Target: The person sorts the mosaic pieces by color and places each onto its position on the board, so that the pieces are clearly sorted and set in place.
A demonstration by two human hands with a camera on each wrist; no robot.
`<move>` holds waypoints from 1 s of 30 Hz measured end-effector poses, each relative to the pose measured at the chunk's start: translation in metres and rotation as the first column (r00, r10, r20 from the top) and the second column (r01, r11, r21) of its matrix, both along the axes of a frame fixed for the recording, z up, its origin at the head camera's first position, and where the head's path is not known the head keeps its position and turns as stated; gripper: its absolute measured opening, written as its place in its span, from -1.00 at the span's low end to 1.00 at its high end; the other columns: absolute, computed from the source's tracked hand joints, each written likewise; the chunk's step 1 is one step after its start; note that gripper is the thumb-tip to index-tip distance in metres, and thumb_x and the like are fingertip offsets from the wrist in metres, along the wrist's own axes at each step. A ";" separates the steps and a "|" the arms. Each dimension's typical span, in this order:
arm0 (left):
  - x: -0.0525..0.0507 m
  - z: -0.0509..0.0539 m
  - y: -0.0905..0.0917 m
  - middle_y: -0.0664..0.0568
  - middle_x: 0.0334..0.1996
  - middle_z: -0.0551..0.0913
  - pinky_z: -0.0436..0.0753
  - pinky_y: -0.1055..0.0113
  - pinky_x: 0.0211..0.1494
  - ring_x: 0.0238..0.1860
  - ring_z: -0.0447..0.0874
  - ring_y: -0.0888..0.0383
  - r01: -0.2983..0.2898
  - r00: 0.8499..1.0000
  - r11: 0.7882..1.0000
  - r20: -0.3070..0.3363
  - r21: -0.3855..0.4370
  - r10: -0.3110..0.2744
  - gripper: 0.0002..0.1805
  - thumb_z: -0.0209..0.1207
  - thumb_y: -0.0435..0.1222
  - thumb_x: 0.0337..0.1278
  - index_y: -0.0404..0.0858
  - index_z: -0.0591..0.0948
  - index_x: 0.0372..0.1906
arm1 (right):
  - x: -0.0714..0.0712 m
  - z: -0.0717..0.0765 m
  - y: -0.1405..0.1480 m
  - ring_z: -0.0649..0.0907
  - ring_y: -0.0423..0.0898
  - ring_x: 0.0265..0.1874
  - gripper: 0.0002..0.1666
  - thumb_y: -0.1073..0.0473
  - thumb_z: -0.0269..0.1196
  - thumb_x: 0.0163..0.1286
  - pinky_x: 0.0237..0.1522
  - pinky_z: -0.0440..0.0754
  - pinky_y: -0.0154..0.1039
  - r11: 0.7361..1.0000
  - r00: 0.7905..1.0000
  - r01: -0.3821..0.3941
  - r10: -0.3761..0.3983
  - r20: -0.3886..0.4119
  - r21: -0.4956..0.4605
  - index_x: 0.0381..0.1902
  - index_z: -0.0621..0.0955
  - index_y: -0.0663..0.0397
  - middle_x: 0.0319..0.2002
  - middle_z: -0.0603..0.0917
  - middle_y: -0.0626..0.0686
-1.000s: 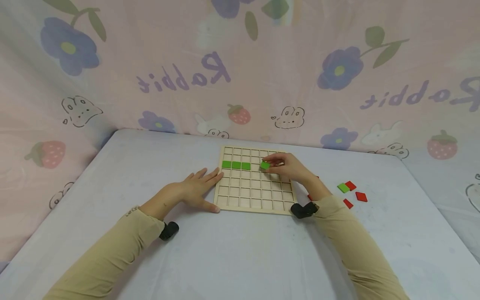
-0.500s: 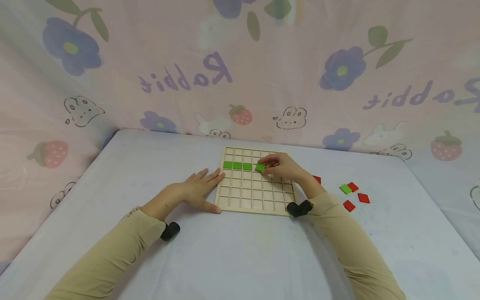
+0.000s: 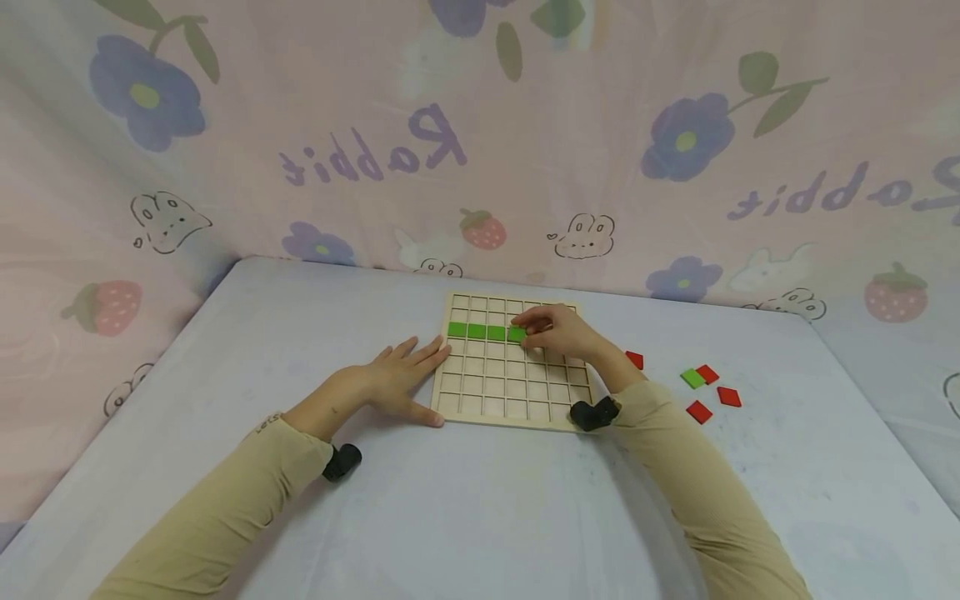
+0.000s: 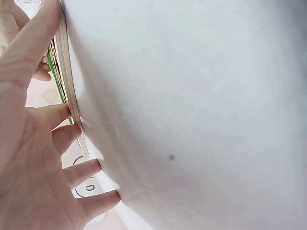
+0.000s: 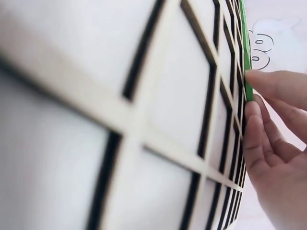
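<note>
Pinching a flat green square tile (image 3: 516, 334) at the right end of a row of four, the person's right hand (image 3: 561, 332) sits just right of the frame's centre, over a pale wooden grid board (image 3: 495, 387). The left hand (image 3: 393, 385), fingers spread straight, touches the board's left edge.

A pale pink cloth (image 3: 517, 158) hangs behind the white table (image 3: 480, 517), printed with blue-purple flowers (image 3: 686, 140), green leaves (image 3: 783, 111), red strawberries (image 3: 483, 230), outlined rabbit faces (image 3: 590, 239) and purple lettering (image 3: 406, 157) — "Rabbit", in reverse. The cloth also runs along the table's left side — in the left wrist view, a small dark spot (image 4: 171, 157) marks the white surface.
</note>
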State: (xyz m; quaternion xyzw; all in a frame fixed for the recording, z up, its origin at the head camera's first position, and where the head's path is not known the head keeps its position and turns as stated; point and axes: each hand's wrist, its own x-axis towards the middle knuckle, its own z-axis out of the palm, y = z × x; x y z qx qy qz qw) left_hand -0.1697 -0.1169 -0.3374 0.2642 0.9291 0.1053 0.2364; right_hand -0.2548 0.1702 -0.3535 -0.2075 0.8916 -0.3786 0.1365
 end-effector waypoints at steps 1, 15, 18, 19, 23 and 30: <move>0.000 0.000 0.000 -0.05 0.56 -0.26 -0.19 -0.22 0.49 0.52 -0.36 -0.24 0.000 1.000 1.000 0.001 -0.001 0.000 0.14 0.23 0.19 0.06 -0.18 -0.15 0.54 | 0.000 0.000 0.000 0.61 0.00 -0.09 -0.56 0.30 0.32 0.23 0.02 0.56 -0.13 1.000 1.000 0.001 -0.001 0.001 -0.004 0.10 0.61 0.20 -0.02 0.66 0.19; -0.001 -0.002 0.000 -0.05 0.56 -0.26 -0.20 -0.22 0.49 0.52 -0.36 -0.25 -0.005 1.000 1.000 0.002 0.013 0.005 0.15 0.24 0.19 0.04 -0.18 -0.14 0.54 | 0.005 0.001 0.008 0.61 0.08 0.03 -0.53 0.32 0.26 0.27 -0.01 0.60 -0.19 0.994 0.999 -0.009 0.013 0.031 -0.111 0.15 0.55 0.28 0.08 0.62 0.24; -0.001 -0.003 -0.001 -0.06 0.56 -0.25 -0.19 -0.22 0.48 0.52 -0.36 -0.26 -0.003 1.000 1.000 -0.001 0.020 0.003 0.15 0.24 0.19 0.04 -0.18 -0.13 0.54 | 0.006 0.000 0.012 0.61 0.08 0.03 -0.53 0.31 0.25 0.28 -0.05 0.62 -0.23 0.991 0.999 -0.002 0.009 0.047 -0.131 0.16 0.54 0.27 0.07 0.63 0.24; -0.001 -0.004 -0.001 -0.06 0.55 -0.25 -0.20 -0.22 0.48 0.52 -0.36 -0.26 -0.002 1.000 1.000 0.000 0.023 0.002 0.15 0.24 0.19 0.04 -0.19 -0.13 0.54 | 0.007 0.000 0.013 0.61 0.08 0.02 -0.53 0.31 0.26 0.28 -0.06 0.62 -0.24 0.991 0.999 0.003 0.004 0.051 -0.136 0.16 0.54 0.26 0.07 0.63 0.24; -0.002 -0.004 -0.001 -0.06 0.55 -0.25 -0.20 -0.22 0.49 0.52 -0.37 -0.26 -0.001 1.000 1.000 0.001 0.024 0.001 0.15 0.24 0.19 0.04 -0.19 -0.13 0.54 | 0.009 0.001 0.020 0.62 0.08 0.02 -0.53 0.28 0.28 0.28 -0.04 0.61 -0.24 0.990 0.999 0.008 -0.003 0.036 -0.138 0.15 0.55 0.25 0.08 0.63 0.23; -0.002 -0.003 -0.001 -0.08 0.55 -0.25 -0.19 -0.23 0.48 0.51 -0.36 -0.27 0.004 1.000 1.000 0.003 0.023 -0.004 0.15 0.24 0.19 0.05 -0.20 -0.13 0.54 | 0.013 0.003 0.032 0.61 0.09 0.06 -0.52 0.27 0.28 0.28 0.05 0.58 -0.16 0.990 0.998 0.039 -0.033 0.045 -0.135 0.17 0.54 0.25 0.11 0.61 0.23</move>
